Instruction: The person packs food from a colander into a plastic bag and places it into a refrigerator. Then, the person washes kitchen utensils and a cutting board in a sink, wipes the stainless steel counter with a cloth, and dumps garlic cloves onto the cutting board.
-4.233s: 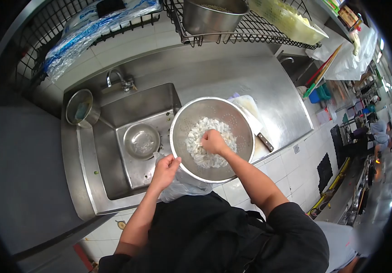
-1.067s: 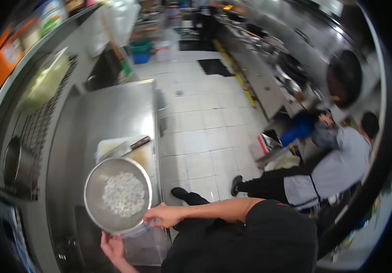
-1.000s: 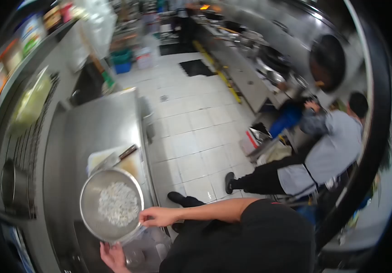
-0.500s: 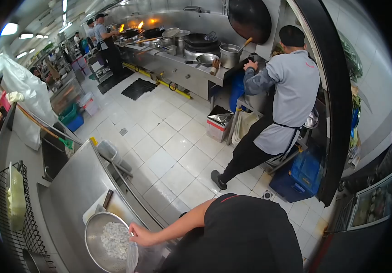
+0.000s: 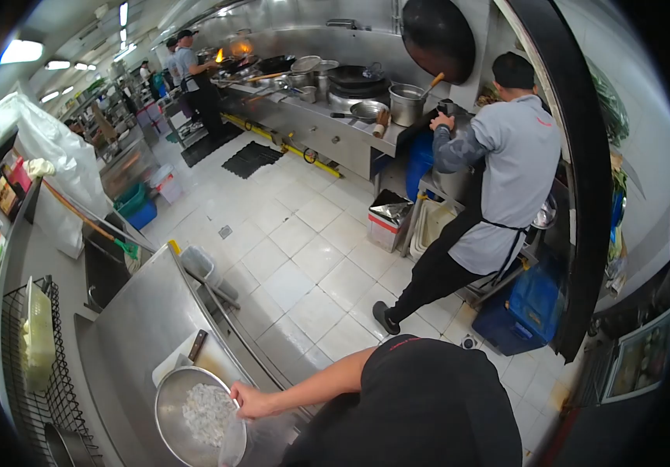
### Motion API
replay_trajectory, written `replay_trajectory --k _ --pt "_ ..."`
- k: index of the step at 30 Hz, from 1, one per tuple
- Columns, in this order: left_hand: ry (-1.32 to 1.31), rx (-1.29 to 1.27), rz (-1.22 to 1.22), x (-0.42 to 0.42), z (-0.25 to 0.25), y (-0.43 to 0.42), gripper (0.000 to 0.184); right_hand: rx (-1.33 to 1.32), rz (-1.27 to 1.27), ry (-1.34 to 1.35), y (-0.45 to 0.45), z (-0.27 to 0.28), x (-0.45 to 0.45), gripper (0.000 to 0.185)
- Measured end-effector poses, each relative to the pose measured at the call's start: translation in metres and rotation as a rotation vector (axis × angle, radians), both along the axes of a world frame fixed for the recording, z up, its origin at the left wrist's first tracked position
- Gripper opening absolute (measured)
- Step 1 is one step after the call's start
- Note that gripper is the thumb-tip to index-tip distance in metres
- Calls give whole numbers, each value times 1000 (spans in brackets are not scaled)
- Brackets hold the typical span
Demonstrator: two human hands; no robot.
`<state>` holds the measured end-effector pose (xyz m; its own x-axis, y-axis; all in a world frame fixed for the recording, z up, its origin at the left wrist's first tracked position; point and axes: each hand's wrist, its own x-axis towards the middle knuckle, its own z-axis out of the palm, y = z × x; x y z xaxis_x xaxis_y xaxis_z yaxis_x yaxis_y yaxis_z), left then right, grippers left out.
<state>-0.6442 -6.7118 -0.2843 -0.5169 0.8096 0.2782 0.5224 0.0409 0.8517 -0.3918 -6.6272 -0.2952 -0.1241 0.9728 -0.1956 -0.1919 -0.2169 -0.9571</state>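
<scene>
The colander (image 5: pixel 170 412), holding pale pieces (image 5: pixel 207 415), is overlapping the cutting board (image 5: pixel 167 366) on the desk (image 5: pixel 134 315). The right hand's (image 5: pixel 255 402) fingers are curling at its body-side rim; whether they are gripping that or the plastic bag (image 5: pixel 270 440), one cannot tell.

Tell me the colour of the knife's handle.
Brown, with dark ends; the handle shows best in the head view.

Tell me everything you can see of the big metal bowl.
The bowl is round, silvery and shiny, with a bright rim. Whitish pieces lie inside. It overlaps a corner of the white board in view. The right hand is at its rim, beside clear plastic. Its underside is hidden.
</scene>
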Motion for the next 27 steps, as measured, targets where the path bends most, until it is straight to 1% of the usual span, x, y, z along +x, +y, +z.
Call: replay_trajectory --k 1,3,5,6,7,8,9,10,11,12,13,14,15,16,18,19,20,21,22,24,25,26,27 --pt "-70 -47 38 9 9 1 23 -115 -85 82 -2 4 -2 57" --pt "-227 -136 159 29 25 0 18 7 -200 -142 9 -10 -11 56" --pt "-639 -163 172 41 14 16 50 133 -349 -282 18 -20 -13 54" --pt "-709 -128 166 54 25 14 62 39 -283 -307 21 -24 -11 57" --pt "-727 -116 238 56 17 17 57 -127 -45 -154 40 -53 -6 52" --pt "-663 -188 263 46 -3 22 54 -87 78 23 41 -23 10 41" --pt "-663 -140 241 45 -15 24 59 -164 220 -38 47 3 26 32" --pt "-628 -149 262 51 -12 26 53 -299 306 -114 57 15 38 35" --pt "-700 -170 243 53 -5 23 50 -351 322 58 62 9 43 31" --pt "-723 -151 237 55 -9 23 49 -381 300 165 66 9 43 29" --pt "-729 -116 303 62 1 25 49 -410 258 273 70 9 40 26" --pt "-726 -147 314 70 12 25 47 -416 310 261 71 2 34 26" --pt "-724 -181 312 73 18 24 45 -350 255 299 70 -6 30 25" --pt "-730 -158 342 71 14 24 45 -277 196 339 74 -11 28 25" --pt "-648 -147 371 72 3 16 38 -279 213 338 74 -4 25 25" --pt "-646 -143 396 77 6 9 38 -290 193 342 66 -1 25 26" --pt "-541 -97 396 81 14 5 35 -219 211 323 63 3 26 29" --pt "-437 -63 366 84 22 6 32 -214 231 327 68 9 38 29" --pt "-430 -51 380 92 33 9 32 -233 232 352 70 30 52 29" --pt "-551 155 206 116 52 21 30 -249 254 382 83 57 58 29" --pt "-547 163 223 108 53 31 30 -223 272 385 96 69 54 32" --pt "-476 77 269 94 52 48 30 -203 282 387 105 77 52 34" --pt "-406 -14 309 84 53 57 30 -212 287 385 110 72 43 34"
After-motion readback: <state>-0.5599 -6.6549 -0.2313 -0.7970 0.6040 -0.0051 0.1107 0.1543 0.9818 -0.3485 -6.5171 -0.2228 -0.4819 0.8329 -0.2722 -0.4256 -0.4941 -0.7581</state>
